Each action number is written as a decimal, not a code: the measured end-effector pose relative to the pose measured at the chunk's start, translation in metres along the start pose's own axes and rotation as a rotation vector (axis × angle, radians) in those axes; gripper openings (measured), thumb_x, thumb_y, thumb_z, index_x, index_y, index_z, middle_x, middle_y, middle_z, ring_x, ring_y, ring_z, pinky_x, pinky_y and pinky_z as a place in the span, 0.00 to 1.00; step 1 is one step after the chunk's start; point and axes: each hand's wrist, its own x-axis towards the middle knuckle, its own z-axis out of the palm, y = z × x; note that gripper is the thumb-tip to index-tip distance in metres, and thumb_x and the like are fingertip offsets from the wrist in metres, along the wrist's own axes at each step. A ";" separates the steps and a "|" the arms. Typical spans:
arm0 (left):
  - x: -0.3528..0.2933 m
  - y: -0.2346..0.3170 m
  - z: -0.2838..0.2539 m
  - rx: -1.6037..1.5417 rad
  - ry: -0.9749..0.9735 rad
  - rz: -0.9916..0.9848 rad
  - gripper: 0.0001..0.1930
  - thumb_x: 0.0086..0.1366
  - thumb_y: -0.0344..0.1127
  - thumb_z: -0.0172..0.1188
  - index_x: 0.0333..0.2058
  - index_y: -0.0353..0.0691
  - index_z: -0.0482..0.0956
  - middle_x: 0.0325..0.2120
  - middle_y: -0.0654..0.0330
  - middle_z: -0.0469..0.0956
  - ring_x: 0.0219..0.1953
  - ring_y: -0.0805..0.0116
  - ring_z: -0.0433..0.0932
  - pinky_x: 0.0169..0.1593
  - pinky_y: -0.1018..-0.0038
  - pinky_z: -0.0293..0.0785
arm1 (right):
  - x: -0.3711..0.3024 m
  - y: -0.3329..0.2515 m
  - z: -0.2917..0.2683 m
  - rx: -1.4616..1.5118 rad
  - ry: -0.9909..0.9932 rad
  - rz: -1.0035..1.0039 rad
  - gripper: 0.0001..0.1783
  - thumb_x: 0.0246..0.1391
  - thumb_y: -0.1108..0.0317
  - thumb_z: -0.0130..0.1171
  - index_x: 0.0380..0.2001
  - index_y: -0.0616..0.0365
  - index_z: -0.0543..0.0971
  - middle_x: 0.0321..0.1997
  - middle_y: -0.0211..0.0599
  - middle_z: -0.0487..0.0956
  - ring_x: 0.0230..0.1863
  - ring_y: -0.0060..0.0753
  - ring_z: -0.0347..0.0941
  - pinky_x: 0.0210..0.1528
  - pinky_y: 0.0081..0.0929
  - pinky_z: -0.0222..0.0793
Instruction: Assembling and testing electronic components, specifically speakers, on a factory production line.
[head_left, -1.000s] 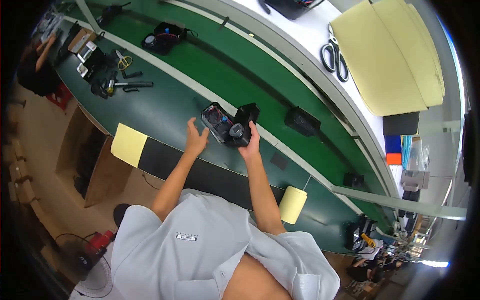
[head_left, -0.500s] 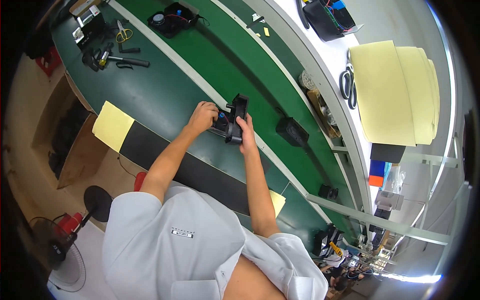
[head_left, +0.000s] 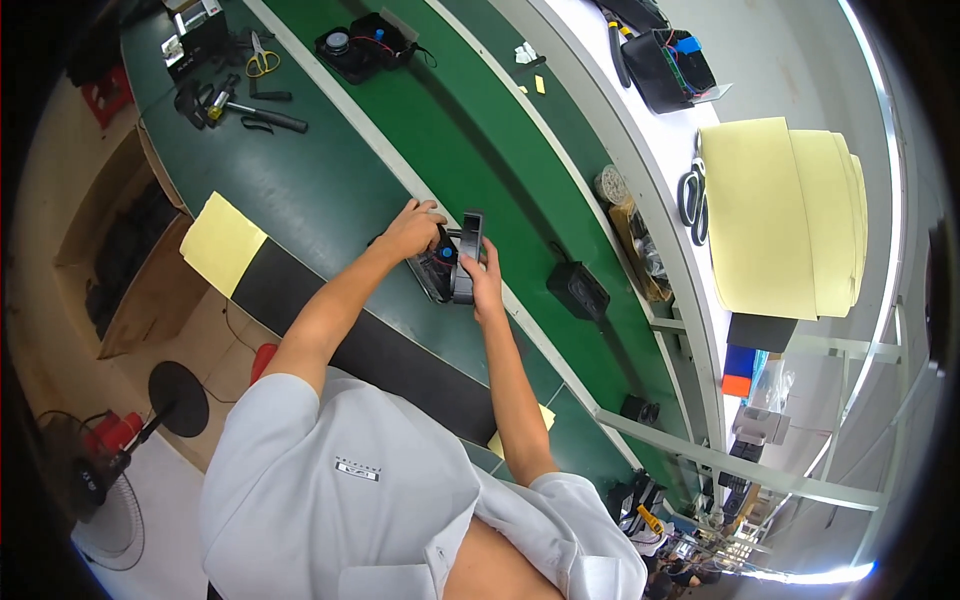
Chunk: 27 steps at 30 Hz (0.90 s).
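Yellow-handled scissors and a hammer lie near each other on the left of the dark green counter. Past it I see a green conveyor belt, then a white shelf with black-handled scissors beside stacked yellow sheets.

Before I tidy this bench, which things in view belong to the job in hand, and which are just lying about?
In the job:
black case, open, at the left hand
black part, in the right hand

Apparently just lying about:
hammer
yellow scissors
black scissors
yellow sheet stack
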 end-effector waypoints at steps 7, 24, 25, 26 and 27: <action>-0.006 0.029 0.003 -0.157 0.723 -0.472 0.12 0.55 0.27 0.59 0.39 0.42 0.78 0.41 0.57 0.75 0.52 0.52 0.70 0.52 0.57 0.65 | 0.036 0.034 -0.024 -0.415 0.040 -0.292 0.40 0.51 0.57 0.68 0.66 0.51 0.66 0.59 0.55 0.69 0.58 0.47 0.70 0.62 0.39 0.64; -0.042 0.044 0.035 -0.421 0.665 -0.731 0.14 0.55 0.39 0.69 0.40 0.43 0.84 0.46 0.53 0.75 0.51 0.50 0.71 0.55 0.61 0.70 | 0.016 0.020 0.009 -0.936 -0.003 -0.593 0.43 0.40 0.51 0.74 0.63 0.39 0.72 0.65 0.60 0.63 0.61 0.63 0.65 0.62 0.49 0.64; -0.042 0.044 0.036 -0.423 0.665 -0.732 0.14 0.55 0.39 0.69 0.40 0.43 0.84 0.46 0.53 0.75 0.51 0.50 0.71 0.55 0.61 0.70 | 0.016 0.020 0.008 -0.938 -0.003 -0.593 0.43 0.40 0.51 0.74 0.63 0.39 0.72 0.65 0.60 0.63 0.61 0.63 0.65 0.62 0.49 0.64; -0.043 0.043 0.036 -0.441 0.642 -0.750 0.15 0.57 0.39 0.68 0.42 0.43 0.83 0.46 0.53 0.75 0.51 0.50 0.71 0.55 0.61 0.69 | 0.016 0.020 0.007 -0.954 -0.015 -0.613 0.43 0.40 0.51 0.74 0.63 0.39 0.72 0.65 0.59 0.63 0.61 0.63 0.65 0.61 0.49 0.65; -0.043 0.043 0.036 -0.459 0.618 -0.769 0.15 0.58 0.40 0.68 0.43 0.42 0.83 0.46 0.53 0.75 0.51 0.50 0.71 0.56 0.61 0.68 | 0.016 0.019 0.006 -0.970 -0.027 -0.633 0.43 0.40 0.52 0.74 0.63 0.39 0.72 0.65 0.59 0.62 0.60 0.63 0.66 0.61 0.50 0.65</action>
